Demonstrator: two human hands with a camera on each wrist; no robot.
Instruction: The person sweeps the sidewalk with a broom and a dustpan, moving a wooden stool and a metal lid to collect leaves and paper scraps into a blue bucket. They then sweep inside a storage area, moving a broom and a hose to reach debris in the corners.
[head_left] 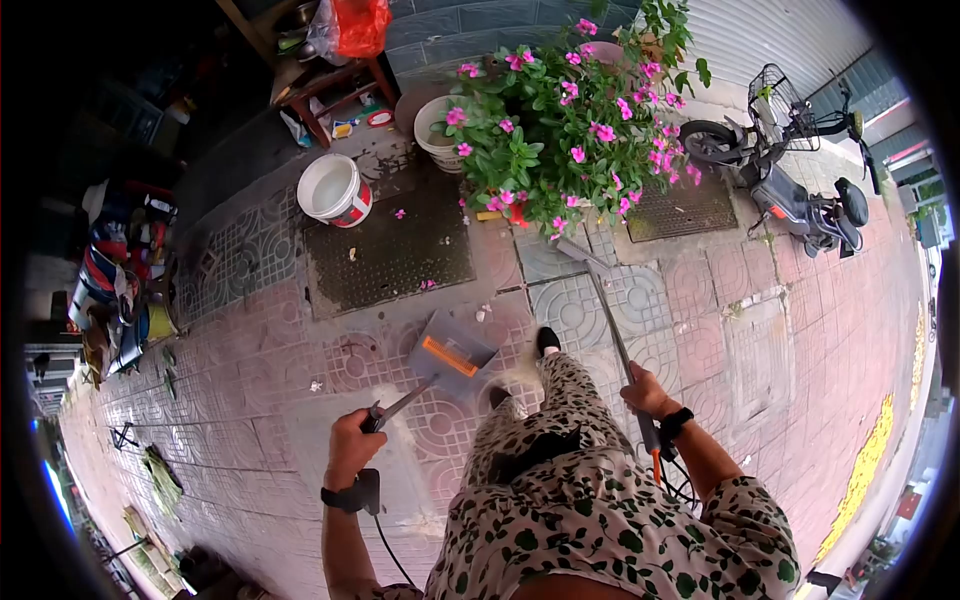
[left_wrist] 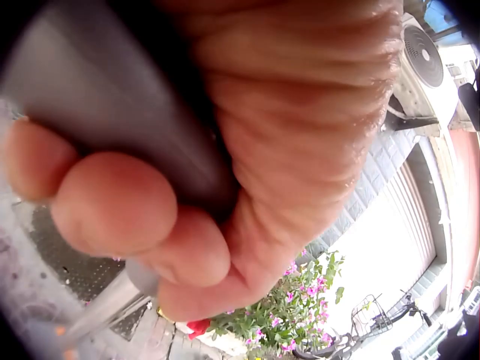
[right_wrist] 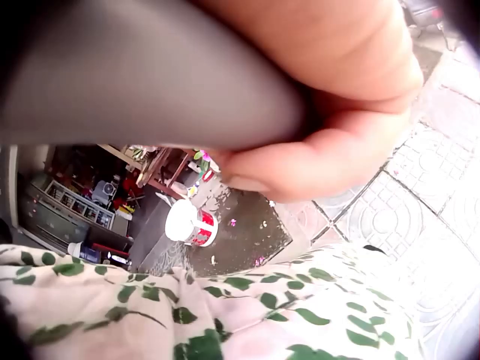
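My left hand (head_left: 350, 446) grips the handle of a long-handled dustpan (head_left: 478, 352), a grey pan with an orange strip, which is low over the paving in front of my feet. In the left wrist view the fingers (left_wrist: 116, 202) curl round its thick grey handle (left_wrist: 150, 97). With my right hand (head_left: 650, 392) I hold the long handle of a broom (head_left: 612, 325). Its head (head_left: 582, 252) reaches toward the flowering plant, lying at the paving near its edge. The right wrist view shows a thumb or finger (right_wrist: 300, 166) wrapped round the grey handle (right_wrist: 157, 75).
A white bucket (head_left: 330, 190) stands beside a dark metal cover (head_left: 390, 250) scattered with petals. Pink-flowered plants (head_left: 570, 130) fill the wall side, with a second cover (head_left: 683, 212) near them. An electric bike (head_left: 800, 190) is parked right; piled goods (head_left: 120, 270) stand left.
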